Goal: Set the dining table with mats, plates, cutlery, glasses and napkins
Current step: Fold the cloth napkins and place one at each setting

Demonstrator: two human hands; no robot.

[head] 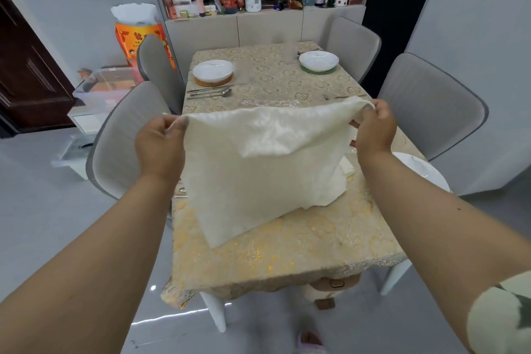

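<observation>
Napkin: while it hangs spread between both hands, the cream napkin (253, 169) droops over the near worktop (301, 241), its lower edge touching the cloth, likely being shaken out or folded.
Hands: left hand (161, 146) pinches the top left corner and right hand (373, 129) pinches the top right corner; they are held well apart to keep the napkin taut.
Plates: three seen, namely far-left plate (212, 69) on an orange mat, far-right plate (319, 61) on a green mat, and near-right plate (425, 172), partly hidden.
Cutlery: two sets, one beside each far plate.
Chairs: four.
</observation>
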